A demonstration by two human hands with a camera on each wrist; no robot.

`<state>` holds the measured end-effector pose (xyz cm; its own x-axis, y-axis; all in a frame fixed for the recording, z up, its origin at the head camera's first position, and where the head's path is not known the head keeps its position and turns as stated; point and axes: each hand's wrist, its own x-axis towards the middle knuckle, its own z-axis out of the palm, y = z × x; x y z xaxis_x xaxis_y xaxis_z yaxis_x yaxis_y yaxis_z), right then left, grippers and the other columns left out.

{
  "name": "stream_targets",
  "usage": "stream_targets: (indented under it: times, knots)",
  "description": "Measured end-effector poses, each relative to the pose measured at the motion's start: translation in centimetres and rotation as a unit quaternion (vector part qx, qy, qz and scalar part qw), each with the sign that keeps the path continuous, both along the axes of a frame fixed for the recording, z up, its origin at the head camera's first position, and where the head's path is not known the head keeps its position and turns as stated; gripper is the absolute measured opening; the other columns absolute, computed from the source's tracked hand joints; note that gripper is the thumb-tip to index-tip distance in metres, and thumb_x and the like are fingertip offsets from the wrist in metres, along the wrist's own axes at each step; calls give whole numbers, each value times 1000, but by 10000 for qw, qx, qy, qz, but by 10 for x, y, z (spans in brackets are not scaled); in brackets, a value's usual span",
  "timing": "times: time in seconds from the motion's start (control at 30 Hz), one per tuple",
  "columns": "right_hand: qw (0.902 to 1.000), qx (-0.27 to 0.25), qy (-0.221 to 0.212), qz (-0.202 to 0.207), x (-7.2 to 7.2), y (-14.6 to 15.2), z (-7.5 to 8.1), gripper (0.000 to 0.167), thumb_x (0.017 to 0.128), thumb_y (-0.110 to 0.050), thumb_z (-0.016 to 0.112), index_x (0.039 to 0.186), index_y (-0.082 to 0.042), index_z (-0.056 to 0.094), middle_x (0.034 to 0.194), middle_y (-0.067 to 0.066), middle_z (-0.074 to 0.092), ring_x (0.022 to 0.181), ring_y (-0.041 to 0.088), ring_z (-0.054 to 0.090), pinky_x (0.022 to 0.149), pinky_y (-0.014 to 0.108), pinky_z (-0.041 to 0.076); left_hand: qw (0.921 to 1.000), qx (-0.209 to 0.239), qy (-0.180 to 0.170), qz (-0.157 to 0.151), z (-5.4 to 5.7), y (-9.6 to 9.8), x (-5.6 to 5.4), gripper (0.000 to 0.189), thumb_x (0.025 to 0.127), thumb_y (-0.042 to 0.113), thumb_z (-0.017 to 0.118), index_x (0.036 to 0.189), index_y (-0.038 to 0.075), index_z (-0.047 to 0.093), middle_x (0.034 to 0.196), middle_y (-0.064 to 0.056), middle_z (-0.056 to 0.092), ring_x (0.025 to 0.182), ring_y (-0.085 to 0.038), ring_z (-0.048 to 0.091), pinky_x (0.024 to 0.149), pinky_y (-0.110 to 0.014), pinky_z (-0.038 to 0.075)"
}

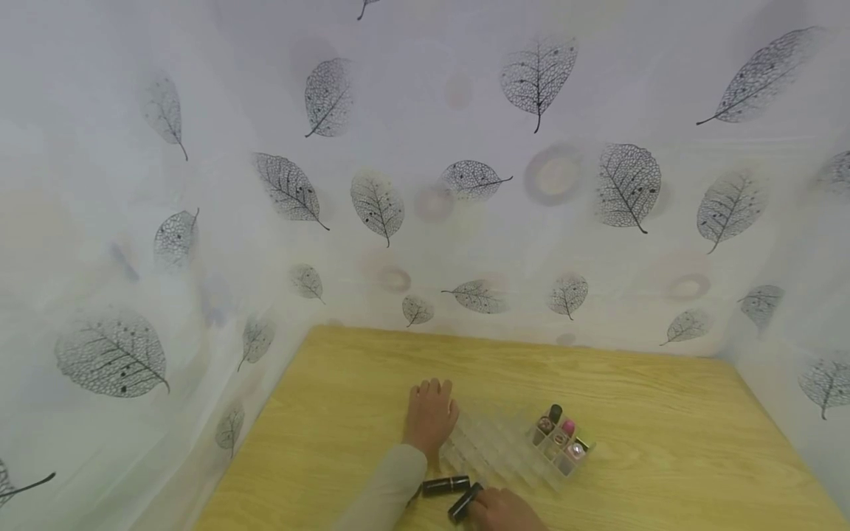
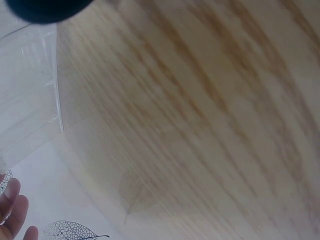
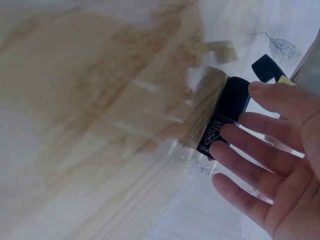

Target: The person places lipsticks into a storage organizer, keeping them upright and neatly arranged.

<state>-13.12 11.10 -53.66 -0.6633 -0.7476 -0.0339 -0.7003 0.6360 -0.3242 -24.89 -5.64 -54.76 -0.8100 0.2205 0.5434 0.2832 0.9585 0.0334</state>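
Observation:
A clear plastic organizer (image 1: 501, 442) with rows of small compartments lies on the wood-grain table. My left hand (image 1: 430, 420) is at its left edge, fingers extended; in the left wrist view its fingers (image 2: 15, 210) show at the lower left, close to the clear plastic (image 2: 30, 85). My right hand (image 1: 503, 509) is at the near side, fingertips at a black lipstick tube (image 1: 465, 503). In the right wrist view the tube (image 3: 227, 107) has white lettering, and the fingers (image 3: 255, 145) reach it loosely extended. A second black lipstick tube (image 1: 445, 485) lies beside my left forearm.
Several cosmetics, among them a pink-topped tube (image 1: 568, 427) and a black-capped one (image 1: 555, 413), stand in the organizer's right-hand compartments. Yellowish wood-grain table (image 1: 664, 428) extends around it. White leaf-print sheeting (image 1: 425, 243) rises behind and at both sides.

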Motion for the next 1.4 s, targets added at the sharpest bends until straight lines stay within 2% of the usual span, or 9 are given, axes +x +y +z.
stream_targets:
  times: [0.17, 0.33, 0.5, 0.6, 0.7, 0.8, 1.0, 1.4]
  knots:
    - [9991, -113, 411, 80, -1, -2, 1, 34, 87, -51, 54, 82, -18, 62, 78, -12, 56, 68, -4, 44, 60, 17, 40, 10000, -6, 59, -8, 0, 0, 0, 21, 80, 26, 67, 96, 14, 60, 79, -2, 58, 74, -18, 55, 69, -35, 44]
    - [9935, -213, 1104, 158, -3, -6, 4, 23, 82, -38, 64, 86, -16, 65, 82, -7, 62, 73, 2, 55, 64, 19, 44, 10000, -54, 34, 28, 0, 0, 1, 21, 80, 27, 66, 96, 14, 60, 80, -1, 58, 75, -18, 55, 70, -35, 45]
    - [9873, -155, 1558, 253, -6, -9, 8, 18, 76, -28, 70, 88, -15, 65, 83, -6, 62, 74, 4, 56, 66, 20, 46, 9999, -110, -35, 60, -1, 0, 0, 21, 81, 28, 66, 97, 14, 60, 81, -2, 58, 76, -18, 56, 71, -36, 45]
    - [9883, -66, 1502, 275, -7, -11, 11, 18, 77, -27, 70, 90, -14, 66, 86, -4, 64, 76, 5, 58, 68, 20, 47, 9999, -112, -90, 63, -1, 0, 0, 21, 82, 28, 65, 97, 14, 60, 81, -2, 58, 76, -18, 56, 72, -36, 45]
    - [9934, 22, 1130, 205, -9, -13, 13, 18, 77, -27, 70, 91, -16, 66, 87, -5, 65, 76, 4, 57, 68, 20, 47, 9999, -99, -127, 50, -2, 0, -1, 21, 82, 28, 64, 98, 14, 60, 82, -2, 59, 77, -19, 56, 72, -37, 45]
    - [9946, 106, 1008, 224, -10, -15, 13, 17, 77, -27, 69, 90, -16, 67, 85, -6, 64, 73, 2, 55, 65, 19, 44, 9999, -112, -120, 27, -4, -1, -3, 22, 82, 28, 63, 98, 13, 60, 82, -3, 59, 77, -19, 56, 72, -37, 44]
    - [9873, 145, 1526, 412, -11, -17, 10, 16, 74, -24, 70, 87, -16, 67, 77, -6, 61, 66, 1, 51, 59, 15, 38, 9998, -127, -134, 65, -3, 0, -3, 21, 82, 29, 62, 97, 14, 60, 82, -2, 58, 76, -19, 55, 71, -36, 43]
    - [9868, 254, 1521, 491, -12, -17, 10, 17, 73, -23, 72, 87, -16, 67, 77, -7, 60, 67, 1, 50, 60, 15, 38, 9997, -142, -211, 39, 0, 0, -1, 20, 84, 29, 62, 97, 14, 59, 82, -2, 58, 76, -19, 55, 72, -36, 44]
